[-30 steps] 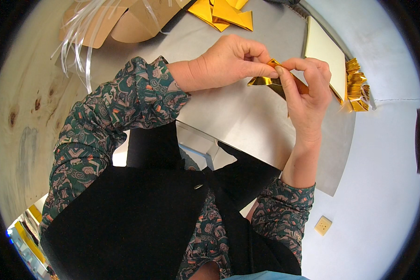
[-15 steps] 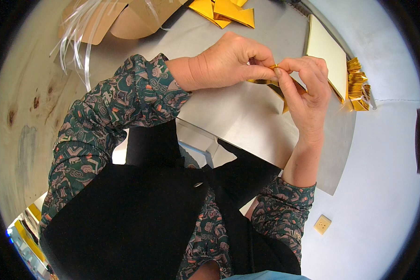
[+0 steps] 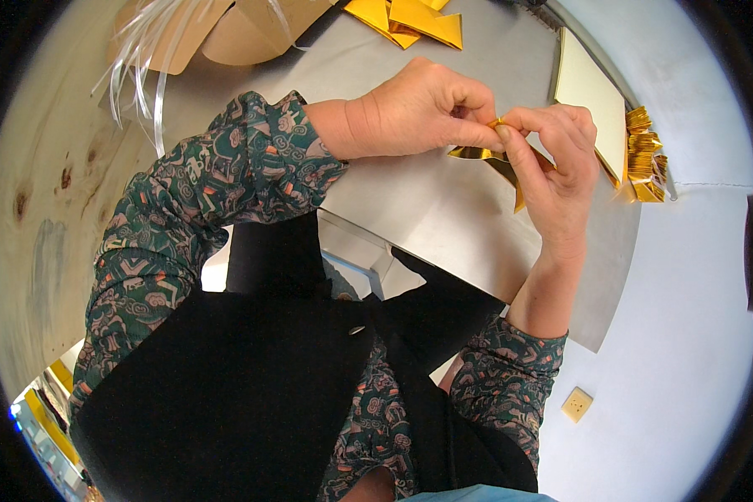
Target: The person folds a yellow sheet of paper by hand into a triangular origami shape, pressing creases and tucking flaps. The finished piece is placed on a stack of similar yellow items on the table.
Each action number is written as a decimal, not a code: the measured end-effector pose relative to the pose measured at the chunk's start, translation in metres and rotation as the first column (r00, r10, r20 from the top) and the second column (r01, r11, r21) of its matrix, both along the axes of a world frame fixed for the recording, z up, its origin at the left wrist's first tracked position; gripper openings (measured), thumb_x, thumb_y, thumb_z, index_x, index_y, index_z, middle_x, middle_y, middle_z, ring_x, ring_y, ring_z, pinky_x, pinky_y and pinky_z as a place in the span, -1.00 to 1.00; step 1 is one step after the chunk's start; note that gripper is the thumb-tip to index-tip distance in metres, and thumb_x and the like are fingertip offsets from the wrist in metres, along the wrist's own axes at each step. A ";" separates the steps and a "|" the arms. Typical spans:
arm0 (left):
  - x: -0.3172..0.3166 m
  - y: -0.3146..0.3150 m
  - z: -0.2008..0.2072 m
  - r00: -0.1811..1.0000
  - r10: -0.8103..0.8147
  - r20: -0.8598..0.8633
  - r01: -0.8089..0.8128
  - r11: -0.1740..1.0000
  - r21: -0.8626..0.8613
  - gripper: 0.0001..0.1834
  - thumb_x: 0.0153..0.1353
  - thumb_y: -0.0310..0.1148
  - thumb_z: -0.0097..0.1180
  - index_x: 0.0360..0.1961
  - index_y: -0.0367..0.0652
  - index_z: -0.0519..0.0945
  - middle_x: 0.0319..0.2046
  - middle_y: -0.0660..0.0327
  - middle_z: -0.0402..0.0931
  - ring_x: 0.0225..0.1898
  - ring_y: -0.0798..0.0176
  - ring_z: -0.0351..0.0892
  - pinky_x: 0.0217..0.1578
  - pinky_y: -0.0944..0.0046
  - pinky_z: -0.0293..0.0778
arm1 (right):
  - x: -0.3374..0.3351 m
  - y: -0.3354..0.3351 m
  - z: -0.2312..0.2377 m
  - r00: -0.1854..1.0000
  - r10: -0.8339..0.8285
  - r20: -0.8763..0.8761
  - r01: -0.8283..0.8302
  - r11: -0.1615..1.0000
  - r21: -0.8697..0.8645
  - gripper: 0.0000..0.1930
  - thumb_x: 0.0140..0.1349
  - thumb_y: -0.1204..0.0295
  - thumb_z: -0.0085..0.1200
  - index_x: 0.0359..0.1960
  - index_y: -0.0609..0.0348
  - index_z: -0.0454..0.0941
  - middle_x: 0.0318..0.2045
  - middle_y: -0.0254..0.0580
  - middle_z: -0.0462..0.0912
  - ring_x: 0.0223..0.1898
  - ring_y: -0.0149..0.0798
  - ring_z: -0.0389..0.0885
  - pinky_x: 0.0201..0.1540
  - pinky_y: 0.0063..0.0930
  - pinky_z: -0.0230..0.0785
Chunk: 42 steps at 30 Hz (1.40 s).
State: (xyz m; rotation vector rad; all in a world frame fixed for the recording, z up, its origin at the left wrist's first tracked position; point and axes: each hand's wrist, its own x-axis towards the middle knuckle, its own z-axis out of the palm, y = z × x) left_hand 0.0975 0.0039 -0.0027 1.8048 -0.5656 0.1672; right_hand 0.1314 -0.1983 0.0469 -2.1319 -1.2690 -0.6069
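Both hands meet over a metal tabletop, pinching one piece of shiny gold foil paper (image 3: 504,171) between them. My left hand (image 3: 422,107) is closed, thumb and forefinger on the foil's upper edge. Right beside it, my right hand (image 3: 554,159) pinches the same edge with thumb and forefinger. Below the fingers the foil hangs in folded, pointed flaps. My fingers and palms hide much of it, so its full shape cannot be made out.
Folded gold foil pieces (image 3: 410,23) lie at the far side of the metal tabletop (image 3: 427,213). At the right stand a cream board (image 3: 590,105) and a stack of pleated gold foil (image 3: 644,155) near the wall. White ribbon strips (image 3: 146,75) hang over brown cardboard (image 3: 255,33) at the far left.
Both hands have shifted very slightly to the right with the foil, whose hanging flaps have swung a little lower. The pinch of each hand stays the same.
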 end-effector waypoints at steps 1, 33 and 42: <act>-0.001 0.000 0.000 1.000 0.010 0.001 -0.010 1.000 0.020 -0.83 0.26 -0.36 0.34 -0.33 -0.25 0.66 -0.49 0.38 0.56 -0.40 0.54 0.46 -0.31 0.46 0.48 | 0.000 0.000 0.001 1.000 0.000 0.007 0.000 1.000 -0.016 -0.89 0.04 0.47 0.33 -0.39 0.02 0.66 -0.46 -0.42 0.62 -0.26 -0.27 0.47 -0.06 -0.36 0.20; -0.001 -0.001 0.002 0.998 -0.066 0.017 0.067 0.996 -0.062 -0.86 0.27 -0.38 0.33 -0.35 -0.23 0.66 -0.41 0.38 0.59 -0.31 0.54 0.48 -0.21 0.46 0.44 | -0.004 -0.005 0.006 0.994 0.057 -0.093 -0.056 0.998 0.015 -0.82 0.11 0.69 0.22 -0.25 0.22 0.63 -0.29 -0.32 0.64 -0.14 -0.28 0.46 -0.07 -0.44 0.37; 0.000 0.001 0.008 0.996 -0.081 -0.047 0.074 0.988 -0.132 -0.84 0.34 -0.35 0.26 -0.25 -0.24 0.68 -0.39 0.35 0.62 -0.29 0.54 0.52 -0.26 0.48 0.46 | -0.001 -0.012 0.001 0.915 0.025 -0.402 0.024 0.993 0.118 -0.88 0.19 0.57 0.26 -0.24 0.17 0.67 -0.43 -0.36 0.60 -0.31 -0.42 0.48 -0.25 -0.55 0.33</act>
